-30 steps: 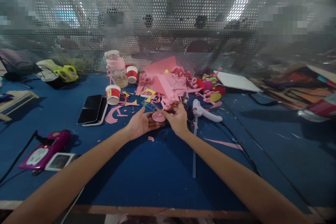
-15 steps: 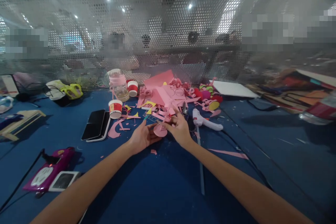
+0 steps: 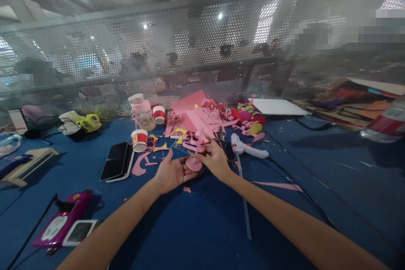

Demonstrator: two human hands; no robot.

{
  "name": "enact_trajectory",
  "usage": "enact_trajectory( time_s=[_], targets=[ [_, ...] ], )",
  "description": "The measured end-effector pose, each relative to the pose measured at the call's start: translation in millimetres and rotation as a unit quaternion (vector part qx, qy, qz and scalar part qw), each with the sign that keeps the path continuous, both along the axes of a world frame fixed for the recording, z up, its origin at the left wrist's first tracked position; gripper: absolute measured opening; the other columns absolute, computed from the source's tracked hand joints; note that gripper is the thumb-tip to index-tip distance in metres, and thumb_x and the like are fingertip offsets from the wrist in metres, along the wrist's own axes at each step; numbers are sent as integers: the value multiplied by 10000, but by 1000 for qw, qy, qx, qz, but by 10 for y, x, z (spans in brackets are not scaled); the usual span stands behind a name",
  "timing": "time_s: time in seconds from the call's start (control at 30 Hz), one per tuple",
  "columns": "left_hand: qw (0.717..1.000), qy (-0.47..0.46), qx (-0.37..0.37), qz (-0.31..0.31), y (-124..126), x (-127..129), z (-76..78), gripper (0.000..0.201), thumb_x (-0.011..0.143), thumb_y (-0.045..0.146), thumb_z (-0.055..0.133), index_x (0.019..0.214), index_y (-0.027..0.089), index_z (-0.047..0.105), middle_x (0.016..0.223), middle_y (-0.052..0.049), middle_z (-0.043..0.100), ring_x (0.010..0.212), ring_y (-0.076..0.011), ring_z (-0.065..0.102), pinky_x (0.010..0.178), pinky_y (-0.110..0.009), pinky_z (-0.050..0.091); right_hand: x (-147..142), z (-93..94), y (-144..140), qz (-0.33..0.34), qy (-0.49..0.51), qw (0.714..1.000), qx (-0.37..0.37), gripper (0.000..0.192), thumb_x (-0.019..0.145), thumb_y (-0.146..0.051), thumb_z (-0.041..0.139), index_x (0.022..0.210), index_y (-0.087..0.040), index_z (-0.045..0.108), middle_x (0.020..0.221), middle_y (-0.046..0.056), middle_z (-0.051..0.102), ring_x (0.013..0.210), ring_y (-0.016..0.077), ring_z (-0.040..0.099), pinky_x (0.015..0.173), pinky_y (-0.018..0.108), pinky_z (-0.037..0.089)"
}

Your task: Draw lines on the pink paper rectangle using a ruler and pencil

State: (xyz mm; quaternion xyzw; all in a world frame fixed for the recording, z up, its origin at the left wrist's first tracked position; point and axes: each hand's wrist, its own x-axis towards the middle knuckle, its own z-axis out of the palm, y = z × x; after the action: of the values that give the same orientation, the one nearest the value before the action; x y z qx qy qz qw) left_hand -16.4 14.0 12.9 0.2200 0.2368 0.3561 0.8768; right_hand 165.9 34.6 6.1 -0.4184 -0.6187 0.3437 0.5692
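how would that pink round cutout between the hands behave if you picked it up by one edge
The pink round cutout looks thin and flat like the paper scraps nearby, so probably very light and floppy. It likely creases easily. Lying flat on the blue table, it would slide, not roll.

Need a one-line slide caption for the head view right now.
Left hand and right hand hold a round pink paper piece over the blue table, beside a white glue gun.

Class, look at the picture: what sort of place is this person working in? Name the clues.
Probably a craft workbench. A glue gun lies on the blue table, paper scraps are heaped behind both hands, and a mesh screen divides the stations.
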Motion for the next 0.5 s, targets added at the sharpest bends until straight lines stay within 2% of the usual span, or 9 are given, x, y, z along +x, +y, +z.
enact_trajectory(
  time_s=[0.17,0.33,0.5],
  targets=[
    [1000,-7,-11,0,37,-30,-33,686,982,593,221,1333,21,365,1062,-270,697,1044,-343,687,1019,-461,391,-4,-52,25,5,51,999,-18,828,611,-406,832,1328,-141,514,585,-78,567,599,141,576,641,291,504],
    [1000,-13,-13,-1,38,-47,-29,742,974,622,153,1355,3,307,1061,-285,689,1055,-347,684,1042,-467,364,11,-74,33,5,33,999,-18,803,601,-380,842,1309,-151,540,659,-55,592,637,138,603,629,266,498],
    [1000,-18,-2,-4,45,-45,-26,774,965,644,156,1323,-11,358,1068,-303,678,1090,-348,668,1057,-461,347,21,-63,23,4,18,1000,-2,769,625,-391,833,1303,-160,554,688,-39,608,662,149,633,647,273,515]
  ],
)
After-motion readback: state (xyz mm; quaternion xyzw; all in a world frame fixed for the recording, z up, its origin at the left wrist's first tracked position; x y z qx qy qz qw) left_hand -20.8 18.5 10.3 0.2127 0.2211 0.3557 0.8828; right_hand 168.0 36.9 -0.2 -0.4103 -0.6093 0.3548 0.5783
